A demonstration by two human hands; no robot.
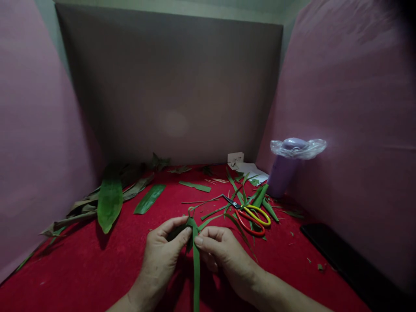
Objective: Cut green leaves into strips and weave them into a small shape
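Between my two hands is a piece of folded green leaf strips [196, 264], with a small loop at its top and one long strip hanging down toward me. My left hand [162, 247] pinches the folded part from the left, thumb in front. From the right, my right hand [224, 251] pinches the piece near its middle, thumb and forefinger together. Thin strips trail from it to the right. Just beyond my right hand lie scissors [251, 216] with one red and one yellow handle, on top of leaf scraps.
Leaf strips [260, 195] are heaped behind the scissors. Broad leaves [109, 203] and dry ones lie at the left, a cut leaf piece [150, 199] beside them. A purple tumbler [282, 173] wrapped in plastic stands right, near white papers [250, 171]. A black flat object [341, 260] edges the red cloth [81, 268].
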